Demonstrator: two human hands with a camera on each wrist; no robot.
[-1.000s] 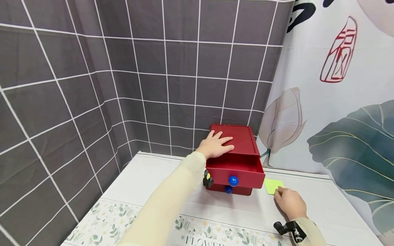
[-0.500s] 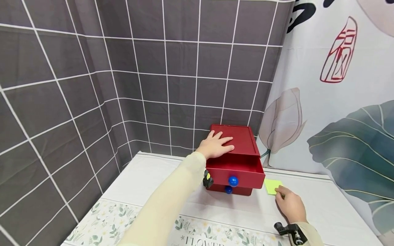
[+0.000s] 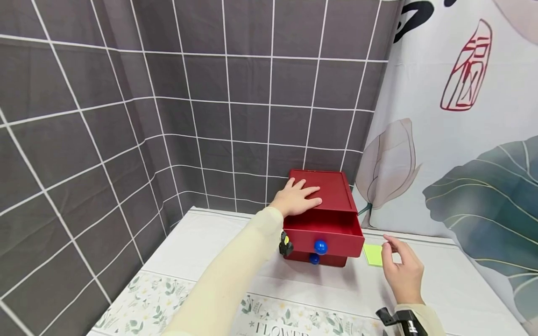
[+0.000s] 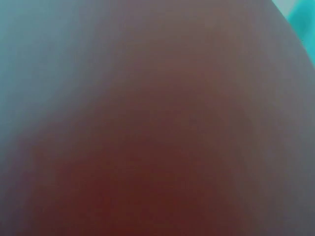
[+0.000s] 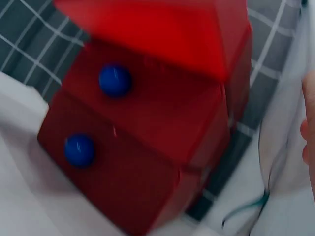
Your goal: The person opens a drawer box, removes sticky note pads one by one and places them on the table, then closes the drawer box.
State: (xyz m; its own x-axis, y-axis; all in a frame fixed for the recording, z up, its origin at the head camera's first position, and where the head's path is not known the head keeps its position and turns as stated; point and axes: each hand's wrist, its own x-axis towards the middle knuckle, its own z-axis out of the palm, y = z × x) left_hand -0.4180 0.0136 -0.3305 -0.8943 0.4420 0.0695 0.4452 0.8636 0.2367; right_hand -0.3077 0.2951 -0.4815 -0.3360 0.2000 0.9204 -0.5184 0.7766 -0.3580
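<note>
A small red drawer cabinet [image 3: 325, 186] stands at the table's back, its upper drawer [image 3: 342, 242] pulled out. My left hand [image 3: 294, 198] lies on the left of the cabinet top, fingers spread. In the left wrist view everything is a dark reddish blur. To the right of the cabinet, my right hand [image 3: 405, 273] is raised above the table, fingers bent, thumb and index tips slightly apart. I see nothing held in it. Beside it lies a yellow-green sticky note pad [image 3: 372, 255]. Blue round knobs [image 5: 115, 80] mark both drawers in the right wrist view.
Behind the cabinet hangs a dark grey gridded cloth [image 3: 244, 116], with a white printed curtain [image 3: 441, 186] on the right. The white table cover [image 3: 227, 233] has a floral band along the front. The lower drawer [image 5: 113, 157] is pushed in.
My right hand has lifted off the lower right corner of the sticky note pad, its fingertips now pointing up. My left hand stays on the cabinet. The head view has shifted slightly.
</note>
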